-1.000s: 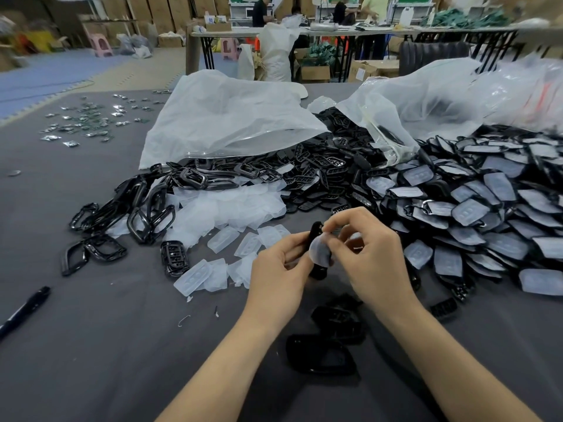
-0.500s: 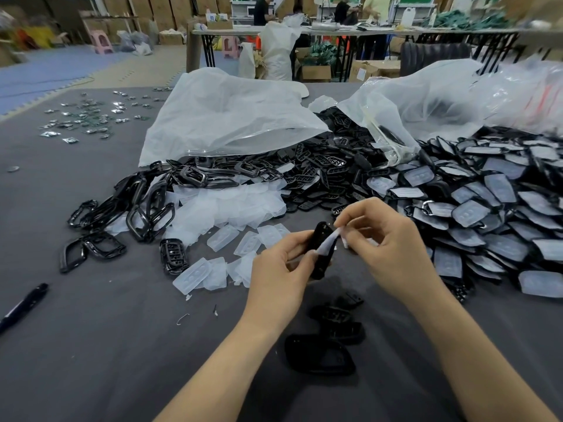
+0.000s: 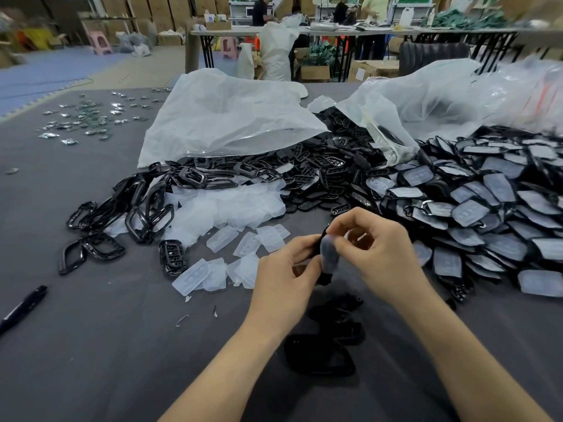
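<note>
Since the frame before, the pad [image 3: 329,254] has turned: it was edge-on between the fingers, and now its broad face lies against the shell [image 3: 324,278]. Both hands have also come a little closer together, above the near middle of the table [image 3: 91,360].

My left hand [image 3: 285,269] grips the shell, with the fingers curled round its left side. Only the lower end of the shell shows below the pad. My right hand [image 3: 380,248] pinches the top of the pad between thumb and forefinger; the other fingers are bent loosely and hold nothing that I can see. I cannot tell if the pad is already seated in the shell or only laid on it.

I judge this piece to be in the middle of its step: the pad is placed, and the pressing-in is left. For the whole work, much is done and much is left. On the right lies a big pile [image 3: 487,214] of shells that already carry pads. Farther off, bare shells [image 3: 320,175] spill from the bags [image 3: 228,117]. Loose pads [image 3: 243,208] wait left of the hands, beside black frames [image 3: 146,208]. A pen [image 3: 23,306] lies at the near left.
</note>
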### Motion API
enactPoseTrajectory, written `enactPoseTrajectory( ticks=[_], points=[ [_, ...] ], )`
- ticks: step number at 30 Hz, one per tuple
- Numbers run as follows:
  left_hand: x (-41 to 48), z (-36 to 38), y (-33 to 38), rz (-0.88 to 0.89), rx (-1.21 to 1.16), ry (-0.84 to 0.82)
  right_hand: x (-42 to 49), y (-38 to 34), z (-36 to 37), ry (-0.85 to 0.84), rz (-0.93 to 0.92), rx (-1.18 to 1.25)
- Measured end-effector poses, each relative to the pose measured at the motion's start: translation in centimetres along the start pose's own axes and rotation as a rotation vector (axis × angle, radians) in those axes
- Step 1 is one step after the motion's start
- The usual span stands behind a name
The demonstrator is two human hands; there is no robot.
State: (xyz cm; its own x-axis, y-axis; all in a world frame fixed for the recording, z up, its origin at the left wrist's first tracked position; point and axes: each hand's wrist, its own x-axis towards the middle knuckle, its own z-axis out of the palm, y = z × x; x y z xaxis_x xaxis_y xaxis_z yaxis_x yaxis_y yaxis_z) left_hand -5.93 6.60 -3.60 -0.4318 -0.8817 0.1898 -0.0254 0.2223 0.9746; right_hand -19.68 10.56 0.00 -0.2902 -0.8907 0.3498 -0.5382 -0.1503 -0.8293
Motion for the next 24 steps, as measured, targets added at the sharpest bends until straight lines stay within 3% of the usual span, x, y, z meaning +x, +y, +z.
enactPoseTrajectory(
  ticks=[8,14,20,24],
  points=[
    [0.0,0.0,0.1,0.019,0.02,0.005,-0.3,0.7,1.3,0.166,-0.006,-0.135],
    [0.0,0.1,0.0,0.004,-0.019,0.013,-0.3,0.7,1.7,0.252,0.056,-0.056],
    [0.2,-0.1,-0.1,-0.033,-0.051,-0.006,0.2,0.7,1.0,0.065,0.307,0.383],
    [0.2,-0.2,-0.1,0.005,0.007,-0.025,0.3,0.8,0.9,0.029,0.252,0.261]
  ],
)
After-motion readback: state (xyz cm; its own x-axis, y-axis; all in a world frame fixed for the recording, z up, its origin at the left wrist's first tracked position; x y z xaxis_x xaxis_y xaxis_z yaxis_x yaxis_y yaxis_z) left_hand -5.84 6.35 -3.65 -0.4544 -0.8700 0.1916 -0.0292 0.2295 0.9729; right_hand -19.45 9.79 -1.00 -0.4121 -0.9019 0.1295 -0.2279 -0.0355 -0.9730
